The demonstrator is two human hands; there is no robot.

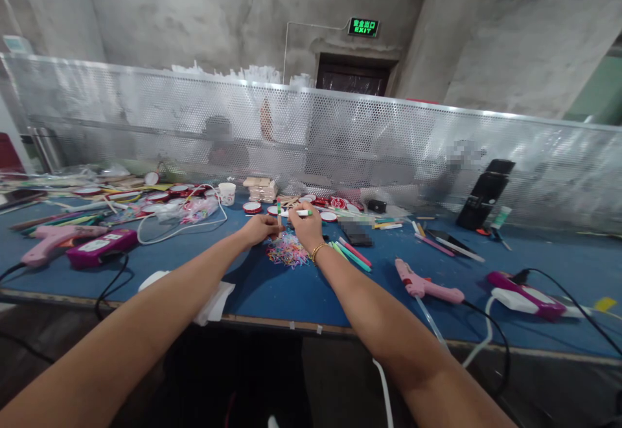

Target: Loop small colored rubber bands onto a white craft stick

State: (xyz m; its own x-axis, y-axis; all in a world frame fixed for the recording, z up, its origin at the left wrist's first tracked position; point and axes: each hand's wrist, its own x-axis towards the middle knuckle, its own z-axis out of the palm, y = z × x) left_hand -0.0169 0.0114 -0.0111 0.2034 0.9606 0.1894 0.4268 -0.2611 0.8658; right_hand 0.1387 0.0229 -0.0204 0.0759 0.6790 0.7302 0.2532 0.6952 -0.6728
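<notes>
Far left of the fingers: pink glue gun [63, 241]; beside it, purple box [102, 248], its pale marking too small to read.

Left hand [265, 228]: forearm slanting up from lower left; fingers pinching a slim upright stick [279, 212], green near its top.

Directly below the fingers: heap of multicoloured bits [290, 254], on blue surface [272, 298].

Right hand [307, 226]: forearm slanting up from lower right, gold bracelet [317, 252] at wrist; fingers closed around a white marker [302, 213] with green end, held near level, beside the stick.

Just right of the fingers: loose coloured pens [358, 254]. High above and right of them: green sign [363, 26], lettered "安全出口 EXIT".

Well right of the fingers: second glue gun [430, 287], pink; beyond, purple-and-white device [527, 296].
</notes>
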